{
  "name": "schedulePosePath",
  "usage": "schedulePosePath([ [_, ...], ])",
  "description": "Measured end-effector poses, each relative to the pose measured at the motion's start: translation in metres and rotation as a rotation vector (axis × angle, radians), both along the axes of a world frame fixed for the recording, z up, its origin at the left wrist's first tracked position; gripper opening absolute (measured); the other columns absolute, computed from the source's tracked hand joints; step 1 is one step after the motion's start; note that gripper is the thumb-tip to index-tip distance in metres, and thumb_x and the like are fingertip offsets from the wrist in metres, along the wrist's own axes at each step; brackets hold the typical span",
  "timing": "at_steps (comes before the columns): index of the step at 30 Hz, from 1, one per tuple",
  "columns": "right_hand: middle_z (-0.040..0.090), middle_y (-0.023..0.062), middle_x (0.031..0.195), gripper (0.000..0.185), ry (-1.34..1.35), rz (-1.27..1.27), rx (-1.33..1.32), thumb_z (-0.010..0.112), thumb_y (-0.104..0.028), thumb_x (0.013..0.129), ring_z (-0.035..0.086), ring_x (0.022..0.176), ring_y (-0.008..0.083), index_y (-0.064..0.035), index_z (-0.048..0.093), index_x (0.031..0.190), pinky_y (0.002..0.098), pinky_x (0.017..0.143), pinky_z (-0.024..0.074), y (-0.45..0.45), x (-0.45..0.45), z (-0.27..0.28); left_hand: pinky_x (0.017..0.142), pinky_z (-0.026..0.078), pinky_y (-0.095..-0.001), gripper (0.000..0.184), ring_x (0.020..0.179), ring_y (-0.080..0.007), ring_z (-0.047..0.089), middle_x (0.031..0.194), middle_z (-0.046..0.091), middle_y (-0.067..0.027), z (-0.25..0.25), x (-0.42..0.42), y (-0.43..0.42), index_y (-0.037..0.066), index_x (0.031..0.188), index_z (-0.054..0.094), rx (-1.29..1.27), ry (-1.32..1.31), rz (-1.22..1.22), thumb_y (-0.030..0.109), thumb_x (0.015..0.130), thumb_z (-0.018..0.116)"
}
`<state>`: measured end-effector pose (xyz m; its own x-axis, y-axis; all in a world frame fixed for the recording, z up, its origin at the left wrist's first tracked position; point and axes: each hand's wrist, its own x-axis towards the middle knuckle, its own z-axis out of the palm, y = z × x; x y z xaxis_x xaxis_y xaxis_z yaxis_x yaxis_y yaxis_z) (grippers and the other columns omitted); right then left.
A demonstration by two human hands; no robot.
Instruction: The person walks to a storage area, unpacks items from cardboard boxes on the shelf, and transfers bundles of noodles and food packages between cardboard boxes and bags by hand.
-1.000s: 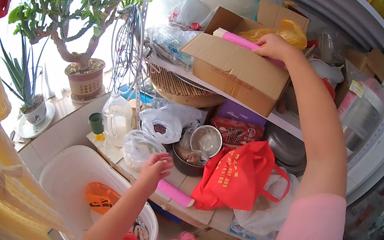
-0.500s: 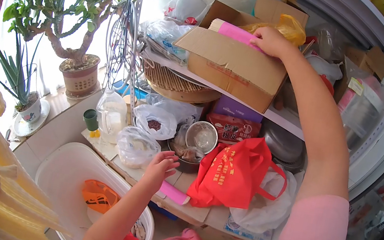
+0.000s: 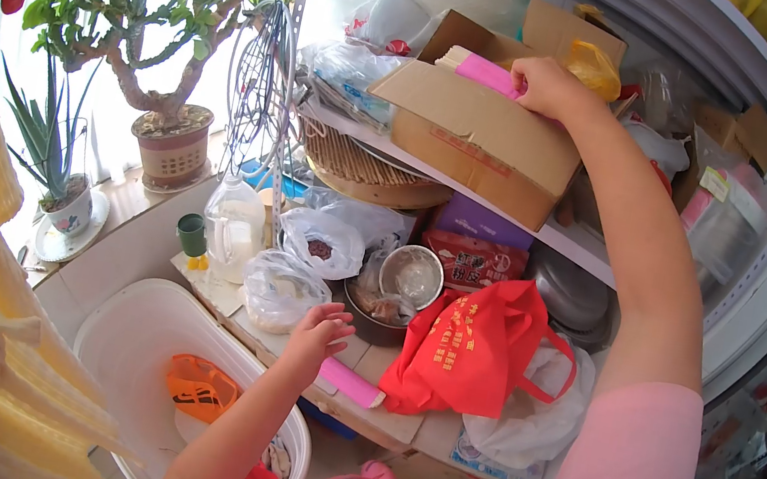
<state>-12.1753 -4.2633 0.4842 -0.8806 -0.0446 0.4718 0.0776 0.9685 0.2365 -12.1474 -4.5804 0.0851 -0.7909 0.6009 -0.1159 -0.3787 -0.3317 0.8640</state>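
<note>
The right hand (image 3: 546, 84) grasped the near end of a pink-wrapped bundle (image 3: 487, 72), whose pale stick ends pointed left of the grip, at the mouth of an open cardboard box (image 3: 468, 157). The box's folded-out front flap sloped just below the fingers, a back flap stood up behind them, and a crumpled yellow plastic bag (image 3: 595, 69) lay close by on the right, so the tightest room was around the knuckles; more space showed above the wrist. Under the grip, beyond the box front, ran the white shelf edge (image 3: 574, 251), and well to the left rose a perforated metal post (image 3: 300, 23). Far below, the left hand (image 3: 316, 338) hung in the air with loosely curled, unloaded fingers, a second pink roll (image 3: 351, 383) lying near it at the edge of a board-covered counter (image 3: 393, 424). Further along that surface, beneath the grip, sat a metal bowl (image 3: 413, 275) and a red tote bag (image 3: 466, 350). Down to the left were a white plastic tub (image 3: 120, 327) and a yellow curtain (image 3: 8, 359), with a potted succulent (image 3: 170, 153) by the bright window.
</note>
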Motion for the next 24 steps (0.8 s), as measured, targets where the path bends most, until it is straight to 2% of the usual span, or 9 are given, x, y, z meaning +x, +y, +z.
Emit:
schedulePosePath([
  [5, 0.068, 0.0144, 0.092, 0.041, 0.139, -0.046, 0.053, 0.081, -0.029, 0.061, 0.064, 0.088, 0.0276, -0.0022, 0.067, 0.089, 0.0359, 0.074, 0.0509, 0.013, -0.007, -0.002, 0.088, 0.046, -0.0342, 0.042, 0.111, -0.0198, 0.056, 0.126, 0.054, -0.0083, 0.001, 0.001, -0.004, 0.009, 0.131, 0.043, 0.003, -0.004, 0.011, 0.013, 0.090, 0.050],
  [7, 0.068, 0.0167, 0.097, 0.052, -0.069, -0.160, -0.107, 0.080, -0.034, 0.058, 0.065, 0.089, 0.0281, -0.0008, 0.068, 0.096, 0.0351, 0.077, 0.0508, 0.013, -0.009, 0.002, 0.088, 0.046, -0.0347, 0.042, 0.110, -0.0198, 0.056, 0.125, 0.054, -0.0081, 0.001, 0.001, -0.006, 0.009, 0.131, 0.044, -0.004, -0.021, 0.023, 0.013, 0.090, 0.050],
  [11, 0.068, 0.0175, 0.100, 0.054, 0.026, -0.091, -0.193, 0.079, -0.031, 0.060, 0.066, 0.090, 0.0279, -0.0006, 0.068, 0.102, 0.0344, 0.079, 0.0504, 0.017, -0.007, -0.005, 0.087, 0.046, -0.0349, 0.041, 0.108, -0.0196, 0.056, 0.125, 0.054, -0.0078, -0.003, 0.000, -0.006, 0.009, 0.130, 0.044, -0.002, -0.026, 0.029, 0.013, 0.090, 0.050],
  [14, 0.068, 0.0179, 0.098, 0.050, 0.250, -0.054, -0.117, 0.076, -0.030, 0.061, 0.065, 0.093, 0.0312, -0.0033, 0.067, 0.102, 0.0375, 0.080, 0.0510, 0.002, 0.010, 0.005, 0.087, 0.046, -0.0353, 0.041, 0.107, -0.0195, 0.057, 0.125, 0.054, -0.0077, -0.003, 0.001, -0.005, 0.009, 0.130, 0.044, -0.005, -0.023, 0.028, 0.013, 0.089, 0.050],
  [17, 0.068, 0.0194, 0.095, 0.055, 0.316, -0.040, -0.056, 0.079, -0.031, 0.061, 0.066, 0.087, 0.0303, 0.0004, 0.065, 0.104, 0.0368, 0.079, 0.0504, -0.022, 0.030, 0.029, 0.087, 0.046, -0.0356, 0.041, 0.107, -0.0196, 0.057, 0.123, 0.055, -0.0075, -0.003, -0.003, -0.004, 0.008, 0.129, 0.045, 0.008, -0.021, 0.022, 0.014, 0.090, 0.051],
  [19, 0.068, 0.0169, 0.094, 0.050, 0.316, 0.064, 0.061, 0.074, -0.032, 0.063, 0.066, 0.086, 0.0312, -0.0023, 0.065, 0.103, 0.0381, 0.076, 0.0515, -0.035, 0.038, 0.049, 0.086, 0.046, -0.0359, 0.040, 0.107, -0.0196, 0.057, 0.122, 0.057, -0.0074, -0.007, -0.007, -0.002, 0.009, 0.129, 0.045, 0.022, -0.046, 0.032, 0.016, 0.090, 0.053],
  [21, 0.067, 0.0161, 0.087, 0.045, 0.285, 0.090, -0.186, 0.076, -0.026, 0.064, 0.065, 0.079, 0.0296, -0.0020, 0.064, 0.100, 0.0362, 0.071, 0.0512, -0.062, 0.051, 0.049, 0.085, 0.046, -0.0365, 0.040, 0.106, -0.0194, 0.058, 0.121, 0.058, -0.0073, -0.011, -0.011, -0.004, 0.011, 0.129, 0.046, 0.056, -0.057, 0.036, 0.018, 0.091, 0.055],
  [22, 0.067, 0.0161, 0.087, 0.045, 0.251, 0.083, -0.210, 0.076, -0.026, 0.064, 0.065, 0.079, 0.0296, -0.0020, 0.064, 0.100, 0.0362, 0.071, 0.0512, -0.087, 0.064, 0.043, 0.084, 0.047, -0.0360, 0.040, 0.104, -0.0194, 0.059, 0.120, 0.058, -0.0074, -0.012, -0.014, -0.006, 0.010, 0.129, 0.045, 0.077, -0.063, 0.042, 0.018, 0.090, 0.055],
  [24, 0.066, 0.0112, 0.088, 0.038, 0.311, 0.188, -0.098, 0.076, -0.018, 0.070, 0.064, 0.080, 0.0193, 0.0014, 0.063, 0.100, 0.0311, 0.070, 0.0500, -0.153, 0.109, 0.019, 0.083, 0.048, -0.0343, 0.041, 0.102, -0.0194, 0.059, 0.119, 0.058, -0.0087, -0.020, -0.021, -0.015, 0.009, 0.129, 0.045, 0.145, -0.096, 0.058, 0.017, 0.091, 0.054],
])
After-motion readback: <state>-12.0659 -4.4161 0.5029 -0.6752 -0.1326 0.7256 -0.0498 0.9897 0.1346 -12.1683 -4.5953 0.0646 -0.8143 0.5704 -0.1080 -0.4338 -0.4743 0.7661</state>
